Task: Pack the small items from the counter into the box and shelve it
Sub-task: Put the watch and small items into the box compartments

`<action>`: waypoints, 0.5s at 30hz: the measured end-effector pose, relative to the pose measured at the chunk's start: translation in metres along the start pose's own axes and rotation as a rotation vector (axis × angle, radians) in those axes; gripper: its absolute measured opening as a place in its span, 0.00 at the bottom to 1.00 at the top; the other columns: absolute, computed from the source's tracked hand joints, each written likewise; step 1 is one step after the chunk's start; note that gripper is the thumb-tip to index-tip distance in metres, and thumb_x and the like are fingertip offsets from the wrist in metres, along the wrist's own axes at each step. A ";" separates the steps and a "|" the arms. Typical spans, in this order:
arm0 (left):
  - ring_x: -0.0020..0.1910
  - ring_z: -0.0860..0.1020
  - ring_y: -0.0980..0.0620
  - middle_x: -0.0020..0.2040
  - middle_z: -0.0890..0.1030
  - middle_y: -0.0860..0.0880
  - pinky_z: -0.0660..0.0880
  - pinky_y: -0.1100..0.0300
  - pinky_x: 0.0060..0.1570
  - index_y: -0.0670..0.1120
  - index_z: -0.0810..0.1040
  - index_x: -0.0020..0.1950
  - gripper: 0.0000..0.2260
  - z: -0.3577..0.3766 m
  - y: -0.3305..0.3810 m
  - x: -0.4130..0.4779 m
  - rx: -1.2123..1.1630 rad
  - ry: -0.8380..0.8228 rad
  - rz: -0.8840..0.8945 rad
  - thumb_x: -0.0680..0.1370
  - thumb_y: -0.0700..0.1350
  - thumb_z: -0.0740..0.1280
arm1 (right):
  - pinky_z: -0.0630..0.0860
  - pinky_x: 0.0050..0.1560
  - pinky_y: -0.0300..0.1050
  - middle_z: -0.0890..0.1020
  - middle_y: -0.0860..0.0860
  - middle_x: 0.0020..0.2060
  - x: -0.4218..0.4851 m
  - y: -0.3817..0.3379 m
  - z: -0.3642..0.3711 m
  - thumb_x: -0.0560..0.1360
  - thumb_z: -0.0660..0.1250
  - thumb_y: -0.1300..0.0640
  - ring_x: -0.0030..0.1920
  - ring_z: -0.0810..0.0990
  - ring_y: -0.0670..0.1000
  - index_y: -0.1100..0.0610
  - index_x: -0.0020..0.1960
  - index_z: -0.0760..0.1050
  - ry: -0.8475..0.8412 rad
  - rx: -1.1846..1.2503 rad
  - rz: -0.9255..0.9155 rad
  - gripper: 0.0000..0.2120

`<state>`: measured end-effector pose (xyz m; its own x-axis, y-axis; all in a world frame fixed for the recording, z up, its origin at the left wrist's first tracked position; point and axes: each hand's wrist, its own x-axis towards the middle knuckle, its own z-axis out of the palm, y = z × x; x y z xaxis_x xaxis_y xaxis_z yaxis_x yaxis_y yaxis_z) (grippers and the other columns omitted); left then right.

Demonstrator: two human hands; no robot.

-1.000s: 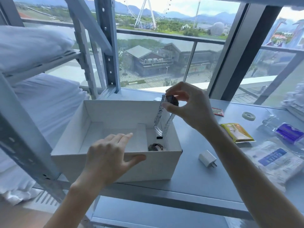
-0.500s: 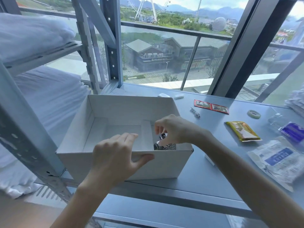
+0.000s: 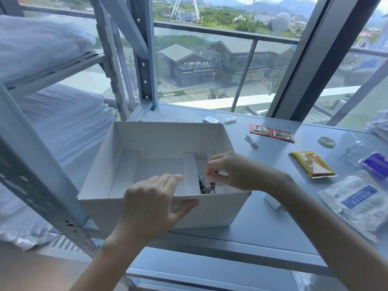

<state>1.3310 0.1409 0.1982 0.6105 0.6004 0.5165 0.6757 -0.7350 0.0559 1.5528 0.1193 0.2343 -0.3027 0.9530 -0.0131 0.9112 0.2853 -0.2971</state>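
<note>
On the tabletop (image 3: 262,219), left end: white box (image 3: 168,139), open-topped, divided into compartments
Head view, left hand (image 3: 151,206): grip clamped on the box's near wall, fingers over the rim, thumb outside
Right hand (image 3: 233,171): reaching into the box, grip pinching the silver packet (image 3: 204,184) by its top
Silver packet: upright in the near right compartment
Right of box: red sachets (image 3: 271,133), yellow sachet (image 3: 312,166), tape roll (image 3: 326,141), lying apart
</note>
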 end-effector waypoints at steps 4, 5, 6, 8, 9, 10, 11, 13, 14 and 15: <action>0.29 0.79 0.54 0.34 0.81 0.56 0.64 0.66 0.23 0.49 0.83 0.46 0.24 0.002 0.001 0.001 -0.018 0.014 0.012 0.70 0.66 0.58 | 0.74 0.41 0.52 0.77 0.49 0.38 -0.027 -0.004 0.003 0.79 0.57 0.47 0.39 0.76 0.52 0.57 0.43 0.75 0.131 -0.009 0.000 0.16; 0.28 0.79 0.53 0.33 0.81 0.56 0.64 0.66 0.23 0.49 0.82 0.45 0.24 0.002 0.001 0.001 -0.022 0.012 0.004 0.70 0.66 0.58 | 0.74 0.42 0.50 0.77 0.48 0.38 -0.032 -0.005 0.005 0.79 0.54 0.44 0.39 0.75 0.51 0.55 0.43 0.75 0.146 -0.004 -0.019 0.19; 0.28 0.79 0.53 0.32 0.80 0.56 0.64 0.66 0.23 0.50 0.82 0.44 0.23 0.002 0.002 0.001 -0.027 0.009 -0.012 0.70 0.66 0.58 | 0.73 0.44 0.47 0.77 0.47 0.38 -0.036 -0.007 0.008 0.78 0.52 0.41 0.40 0.75 0.50 0.54 0.43 0.75 0.141 -0.014 -0.041 0.21; 0.26 0.78 0.53 0.31 0.80 0.56 0.64 0.66 0.23 0.51 0.82 0.43 0.23 0.001 0.004 0.000 -0.041 -0.007 -0.051 0.69 0.67 0.57 | 0.69 0.50 0.41 0.78 0.44 0.36 -0.043 -0.009 0.016 0.77 0.52 0.37 0.40 0.76 0.48 0.52 0.42 0.75 0.139 -0.100 -0.095 0.22; 0.25 0.78 0.53 0.30 0.80 0.57 0.64 0.66 0.23 0.51 0.82 0.42 0.23 0.000 0.004 0.000 -0.047 -0.016 -0.065 0.69 0.67 0.57 | 0.67 0.50 0.39 0.78 0.44 0.34 -0.045 -0.009 0.021 0.76 0.55 0.37 0.38 0.76 0.47 0.51 0.40 0.75 0.176 -0.166 -0.126 0.20; 0.25 0.78 0.54 0.29 0.80 0.57 0.63 0.67 0.23 0.52 0.82 0.41 0.23 -0.001 0.005 0.000 -0.052 -0.027 -0.074 0.69 0.67 0.57 | 0.66 0.49 0.37 0.78 0.43 0.32 -0.045 -0.008 0.026 0.74 0.59 0.37 0.36 0.76 0.47 0.51 0.39 0.75 0.231 -0.222 -0.147 0.19; 0.24 0.78 0.54 0.28 0.79 0.57 0.63 0.67 0.23 0.52 0.82 0.40 0.23 -0.001 0.005 0.000 -0.055 -0.037 -0.081 0.69 0.68 0.56 | 0.66 0.47 0.37 0.78 0.43 0.30 -0.045 -0.007 0.030 0.74 0.62 0.39 0.34 0.76 0.47 0.52 0.37 0.75 0.283 -0.256 -0.157 0.18; 0.23 0.77 0.54 0.26 0.78 0.57 0.63 0.67 0.22 0.52 0.81 0.37 0.24 -0.001 0.005 0.001 -0.057 -0.063 -0.099 0.68 0.68 0.56 | 0.66 0.45 0.37 0.77 0.44 0.26 -0.043 -0.003 0.036 0.73 0.65 0.40 0.30 0.75 0.48 0.52 0.34 0.74 0.348 -0.267 -0.175 0.17; 0.22 0.76 0.54 0.24 0.77 0.56 0.63 0.66 0.22 0.52 0.79 0.35 0.24 -0.002 0.006 0.001 -0.052 -0.078 -0.108 0.68 0.69 0.55 | 0.67 0.45 0.38 0.76 0.44 0.26 -0.043 -0.002 0.037 0.73 0.65 0.41 0.29 0.74 0.48 0.52 0.33 0.74 0.369 -0.261 -0.185 0.17; 0.20 0.74 0.53 0.22 0.76 0.56 0.61 0.66 0.21 0.51 0.77 0.31 0.24 -0.002 0.006 0.001 -0.044 -0.088 -0.113 0.68 0.69 0.55 | 0.67 0.44 0.38 0.76 0.45 0.25 -0.043 0.000 0.039 0.73 0.65 0.41 0.29 0.74 0.48 0.52 0.33 0.74 0.389 -0.256 -0.190 0.17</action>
<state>1.3346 0.1365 0.2009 0.5667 0.7038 0.4284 0.7245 -0.6732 0.1477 1.5546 0.0747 0.1980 -0.3882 0.8350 0.3900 0.9040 0.4272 -0.0149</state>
